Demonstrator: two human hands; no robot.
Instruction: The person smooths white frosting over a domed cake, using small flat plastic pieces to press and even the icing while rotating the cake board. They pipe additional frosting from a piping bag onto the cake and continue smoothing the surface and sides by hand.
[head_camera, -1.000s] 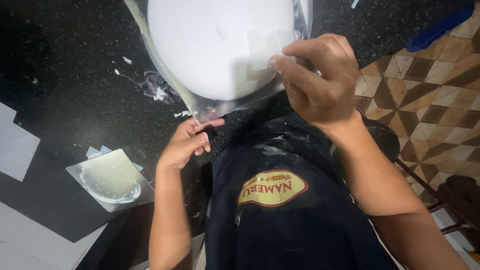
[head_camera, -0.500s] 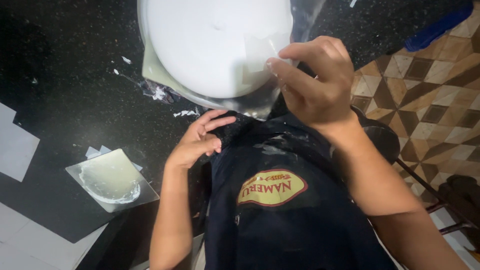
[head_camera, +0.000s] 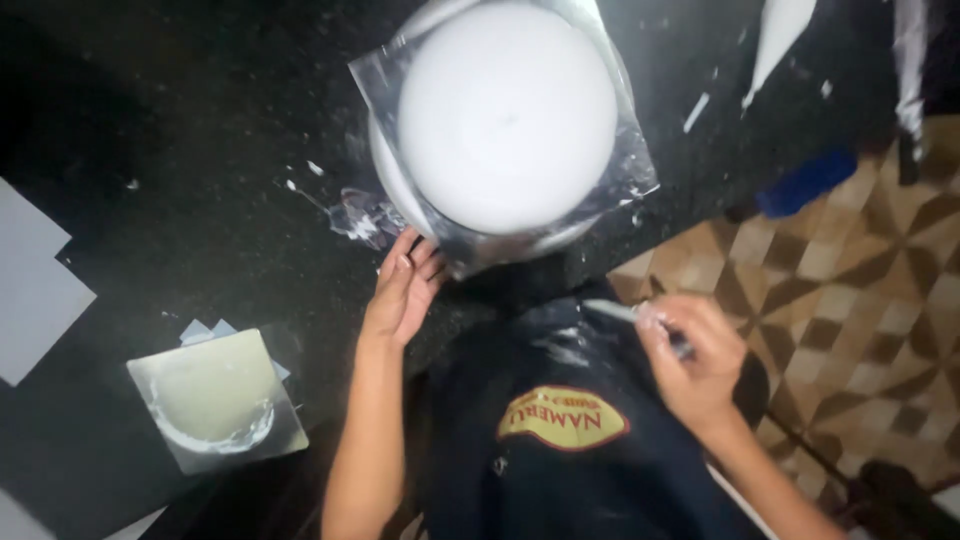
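1. My left hand (head_camera: 402, 290) lay flat, fingers together, against the edge of the round white disc in clear plastic wrap (head_camera: 505, 125) on the black counter (head_camera: 180, 180).
2. My right hand (head_camera: 695, 355) pinched a thin marker-like stick (head_camera: 625, 313); I judged marking or sealing the wrap came next, needing a steady disc.

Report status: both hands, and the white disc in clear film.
Left hand open, fingertips at clear film edge. Right hand shut on thin pen-like tool, off the counter. Round white disc in clear plastic film lies flat on black counter. Nothing blocking.
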